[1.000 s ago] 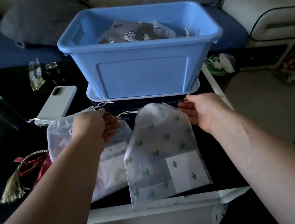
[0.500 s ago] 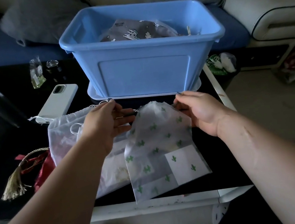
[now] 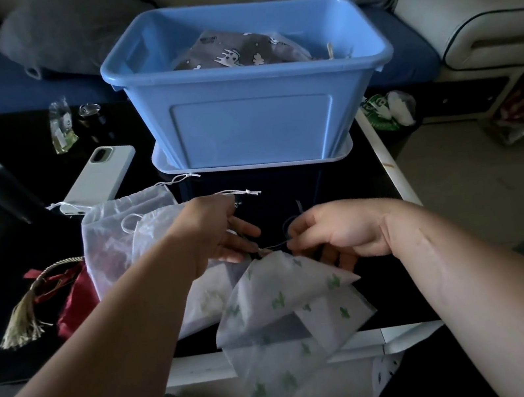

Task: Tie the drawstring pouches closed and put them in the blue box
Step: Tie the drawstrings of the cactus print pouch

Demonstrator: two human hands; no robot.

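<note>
While the cactus-print pouch (image 3: 291,300) hangs just in front of the blue box (image 3: 255,126), left hand (image 3: 214,230) pinches its gathered neck and right hand (image 3: 338,230) pinches the drawstring loop (image 3: 289,225); pull the cord snug and level before knotting, neck held bunched.

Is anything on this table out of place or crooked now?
Nothing is spilled or damaged. Only the cactus pouch is askew: the left hand and right hand hold it by its gathered mouth and cord, so it is crumpled and its lower part hangs over the table edge.
</note>
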